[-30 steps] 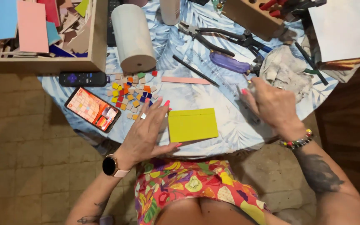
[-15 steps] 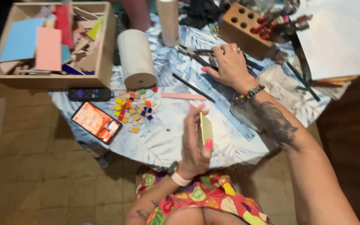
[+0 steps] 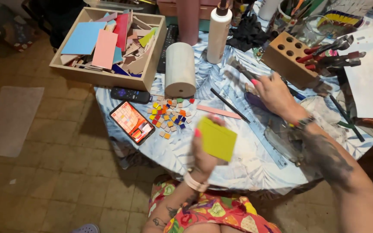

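A square yellow-green tile [image 3: 217, 139] is raised above the near edge of the round table with its pale blue leaf-print cloth [image 3: 169, 151], gripped in the left hand [image 3: 204, 149]: the fingers wrap the tile's left edge, pink nails showing at its top and side, and its flat face is turned up toward the camera. The tile and hand are slightly blurred. A pale band sits on that wrist.

The right hand [image 3: 273, 92] reaches farther across the table and is closed around the dark handle of a long metal tool [image 3: 241, 69], which angles up and left from the fist; its working end is too blurred to make out. A beaded bracelet circles this wrist and the forearm is tattooed.

Just left of the held tile lies a scatter of small coloured mosaic pieces [image 3: 169, 114], and beside them a smartphone with a lit orange screen [image 3: 132, 122] and a black remote control [image 3: 130, 95]. A thin pink strip [image 3: 219, 111] and a black pencil [image 3: 229, 105] lie between the two hands, with a clear plastic ruler [image 3: 260, 133] running under the right forearm. A pale wooden cylinder [image 3: 180, 70] lies behind the mosaic pieces, a white squeeze bottle [image 3: 218, 32] stands beyond it, and a wooden box of coloured tile sheets [image 3: 109, 43] overhangs the table's left side. A wooden block with drilled holes [image 3: 289, 58] holds red-handled pliers [image 3: 329, 54] near the right hand.
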